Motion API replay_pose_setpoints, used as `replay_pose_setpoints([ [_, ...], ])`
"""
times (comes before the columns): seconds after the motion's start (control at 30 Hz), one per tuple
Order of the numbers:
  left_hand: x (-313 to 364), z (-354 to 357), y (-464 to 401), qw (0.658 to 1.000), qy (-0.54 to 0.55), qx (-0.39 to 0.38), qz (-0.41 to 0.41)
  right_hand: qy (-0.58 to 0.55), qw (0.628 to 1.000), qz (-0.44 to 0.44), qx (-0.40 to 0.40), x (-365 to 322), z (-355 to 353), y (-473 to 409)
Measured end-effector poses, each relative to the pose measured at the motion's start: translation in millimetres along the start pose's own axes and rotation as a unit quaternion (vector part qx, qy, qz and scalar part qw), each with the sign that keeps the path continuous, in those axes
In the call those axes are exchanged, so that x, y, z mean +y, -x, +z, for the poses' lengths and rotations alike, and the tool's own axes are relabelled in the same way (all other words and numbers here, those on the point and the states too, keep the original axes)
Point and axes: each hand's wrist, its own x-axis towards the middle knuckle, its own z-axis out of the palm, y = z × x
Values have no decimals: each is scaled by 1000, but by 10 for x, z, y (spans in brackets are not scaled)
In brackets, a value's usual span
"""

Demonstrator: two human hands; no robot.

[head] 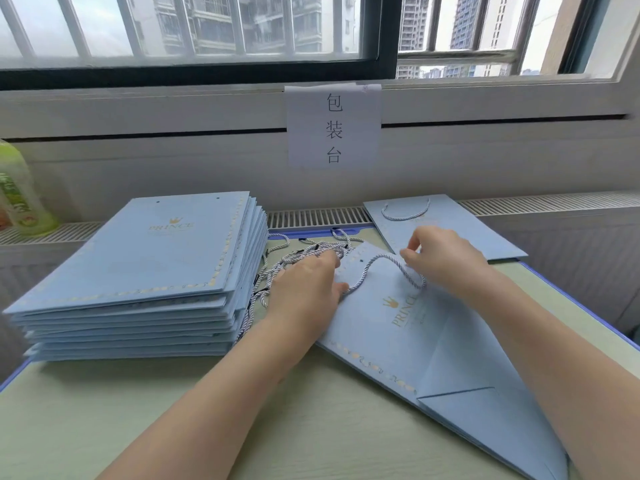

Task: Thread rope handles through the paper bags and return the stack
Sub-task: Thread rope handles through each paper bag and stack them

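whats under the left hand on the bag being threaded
The left hand rests on the top edge of the tilted paper bag, over one end of the rope handle and beside the loose ropes. The hole beneath it is covered.

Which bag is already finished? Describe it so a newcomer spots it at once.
Start at the paper sign taped below the window, then drop to the table's far right corner. The finished bag lies flat there, beyond the right hand. Unlike the stack on the left, a rope handle loops from its top edge.

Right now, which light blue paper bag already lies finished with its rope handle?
The light blue paper bag at far right, lying untouched; the stack shows bare holes.
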Motion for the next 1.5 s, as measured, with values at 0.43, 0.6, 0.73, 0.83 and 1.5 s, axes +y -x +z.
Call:
replay_pose_setpoints([
  [0.43, -80, -40, -110, 986, 113, -104, -62, -72, 986, -147, -37, -198, 86, 90],
  [0.6, -113, -116, -122, 994, 4, -66, -82, -125, 973, -190, -40, -234, 138, 88],
  [0.73, -64, -103, -61, 995, -71, -45, -62, -116, 965, -214, -101, -255, 151, 124],
  [0.83, -26, -24, -35, 997, -63, -49, -19, -101, 963, -203, -145, -233, 93, 131],
  [1.5, -119, -143, -146, 917, 344, -122, -159, -114, 946, -294, 72, -340, 248, 155],
])
